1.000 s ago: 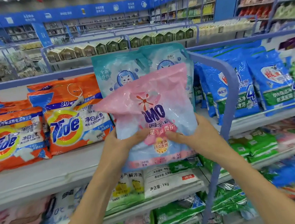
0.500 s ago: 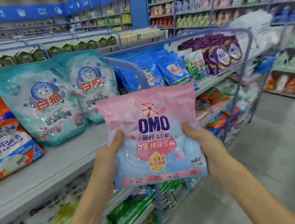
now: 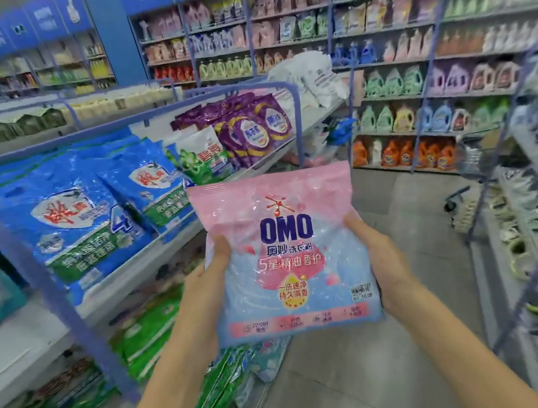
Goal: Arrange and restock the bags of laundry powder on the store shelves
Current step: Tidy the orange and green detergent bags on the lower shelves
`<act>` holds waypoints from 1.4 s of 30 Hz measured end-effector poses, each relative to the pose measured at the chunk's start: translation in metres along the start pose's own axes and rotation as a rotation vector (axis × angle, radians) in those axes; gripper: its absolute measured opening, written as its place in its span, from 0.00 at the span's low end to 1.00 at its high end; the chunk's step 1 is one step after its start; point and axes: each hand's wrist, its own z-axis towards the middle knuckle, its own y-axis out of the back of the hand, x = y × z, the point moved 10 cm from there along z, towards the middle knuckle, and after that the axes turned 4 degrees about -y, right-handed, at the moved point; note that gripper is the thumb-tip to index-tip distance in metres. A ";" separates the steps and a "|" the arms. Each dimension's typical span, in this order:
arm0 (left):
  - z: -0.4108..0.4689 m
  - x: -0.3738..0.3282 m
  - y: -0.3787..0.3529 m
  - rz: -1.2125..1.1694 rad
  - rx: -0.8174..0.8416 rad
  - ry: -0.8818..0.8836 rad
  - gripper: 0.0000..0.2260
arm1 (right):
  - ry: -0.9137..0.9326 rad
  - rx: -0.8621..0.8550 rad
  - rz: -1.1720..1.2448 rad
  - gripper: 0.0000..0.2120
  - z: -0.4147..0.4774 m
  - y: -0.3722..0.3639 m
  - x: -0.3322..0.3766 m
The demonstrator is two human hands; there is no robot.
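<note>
While the blue bags [image 3: 66, 222] leaned on the shelf [image 3: 31, 344] at left, both the left hand [image 3: 206, 294] and right hand [image 3: 385, 265] gripped the pink OMO bag [image 3: 285, 253] by its sides, upright over the aisle.

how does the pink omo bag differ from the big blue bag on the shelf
The pink-and-pale-blue plastic OMO bag is gripped upright by the left hand and right hand; the blue plastic bag with a green band leans back on the shelf, untouched. Both are printed plastic pouches.
</note>
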 end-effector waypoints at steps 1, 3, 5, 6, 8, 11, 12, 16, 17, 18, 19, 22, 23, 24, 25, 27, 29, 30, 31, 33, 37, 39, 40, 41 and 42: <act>0.015 0.003 -0.019 -0.006 0.015 -0.005 0.30 | 0.002 -0.012 0.003 0.24 0.010 0.016 0.009; 0.039 0.008 -0.058 -0.001 0.040 -0.006 0.32 | -0.001 -0.019 0.002 0.30 0.027 0.043 0.028; 0.062 0.014 -0.096 -0.020 0.080 -0.008 0.37 | 0.021 -0.048 -0.028 0.32 0.043 0.071 0.050; 0.072 0.017 -0.112 -0.023 0.088 0.005 0.39 | 0.032 -0.072 -0.057 0.32 0.052 0.085 0.059; 0.094 0.024 -0.143 -0.033 0.099 0.020 0.37 | 0.027 -0.091 -0.117 0.33 0.070 0.108 0.071; 0.126 0.033 -0.183 -0.049 0.120 0.038 0.32 | 0.016 -0.110 -0.129 0.29 0.103 0.137 0.084; 0.139 0.036 -0.194 -0.043 0.117 0.039 0.31 | 0.015 -0.128 -0.137 0.26 0.116 0.146 0.089; 0.199 0.045 -0.231 -0.070 0.085 0.063 0.29 | 0.015 -0.141 -0.132 0.21 0.177 0.171 0.119; 0.216 0.047 -0.240 -0.088 0.080 0.075 0.28 | 0.014 -0.135 -0.129 0.21 0.195 0.174 0.127; 0.233 0.047 -0.250 -0.098 0.081 0.091 0.27 | 0.009 -0.135 -0.123 0.21 0.214 0.179 0.133; 0.251 0.047 -0.261 -0.106 0.095 0.103 0.25 | 0.007 -0.139 -0.118 0.21 0.235 0.184 0.140; 0.304 0.041 -0.300 -0.087 0.126 0.124 0.17 | -0.007 -0.199 -0.113 0.19 0.294 0.208 0.160; 0.323 0.038 -0.314 -0.079 0.133 0.116 0.16 | -0.007 -0.214 -0.115 0.19 0.314 0.217 0.169; 0.340 0.037 -0.327 -0.076 0.134 0.114 0.15 | -0.007 -0.226 -0.119 0.19 0.332 0.224 0.177; 0.359 0.037 -0.339 -0.088 0.138 0.107 0.16 | -0.006 -0.236 -0.125 0.19 0.350 0.232 0.184; 0.394 0.041 -0.368 -0.093 0.146 0.130 0.18 | -0.009 -0.246 -0.143 0.19 0.384 0.248 0.200; 0.430 0.046 -0.389 -0.102 0.131 0.129 0.18 | -0.005 -0.252 -0.147 0.18 0.417 0.265 0.215; 0.448 0.049 -0.399 -0.111 0.122 0.132 0.18 | 0.004 -0.250 -0.146 0.18 0.435 0.273 0.223; 0.466 0.054 -0.410 -0.123 0.120 0.145 0.19 | 0.013 -0.248 -0.145 0.17 0.454 0.281 0.230; 0.502 0.062 -0.432 -0.140 0.112 0.155 0.21 | 0.014 -0.248 -0.153 0.16 0.492 0.297 0.240; 0.576 0.076 -0.479 -0.165 0.060 0.118 0.17 | -0.014 -0.254 -0.140 0.16 0.577 0.335 0.259; 0.611 0.080 -0.505 -0.187 0.039 0.108 0.15 | -0.024 -0.227 -0.137 0.16 0.621 0.350 0.275; 0.626 0.081 -0.516 -0.198 0.005 0.113 0.15 | -0.037 -0.207 -0.148 0.17 0.644 0.356 0.284; 0.643 0.081 -0.525 -0.206 -0.025 0.110 0.15 | -0.046 -0.187 -0.157 0.17 0.665 0.360 0.293; 0.658 0.079 -0.534 -0.214 -0.052 0.104 0.15 | -0.051 -0.162 -0.162 0.17 0.688 0.364 0.302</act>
